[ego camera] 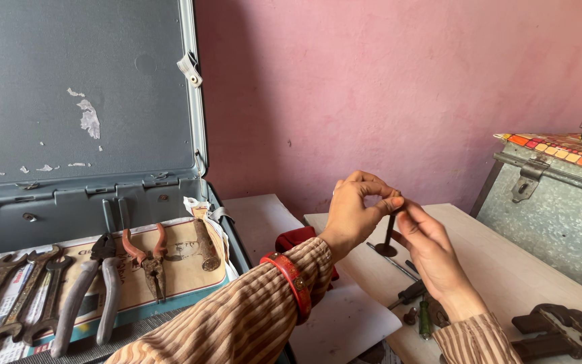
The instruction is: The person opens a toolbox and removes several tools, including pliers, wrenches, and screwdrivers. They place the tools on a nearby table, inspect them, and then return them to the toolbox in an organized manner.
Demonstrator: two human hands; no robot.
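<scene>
I pinch the top of a dark valve-like metal stem (389, 232) between my left hand (353, 210) and right hand (428, 246), its round base hanging below my fingertips.

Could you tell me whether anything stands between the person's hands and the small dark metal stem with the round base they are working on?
Nothing visible does. The left hand and right hand both pinch the top of the metal stem, whose round base hangs above the white table.

A pale wooden table (506, 269) is carrying a galvanised metal trunk (560, 222), a dark rusty clamp (560, 330), a screwdriver (409, 293), a green-handled tool (425, 320) and a white paper sheet (345, 323)
</scene>
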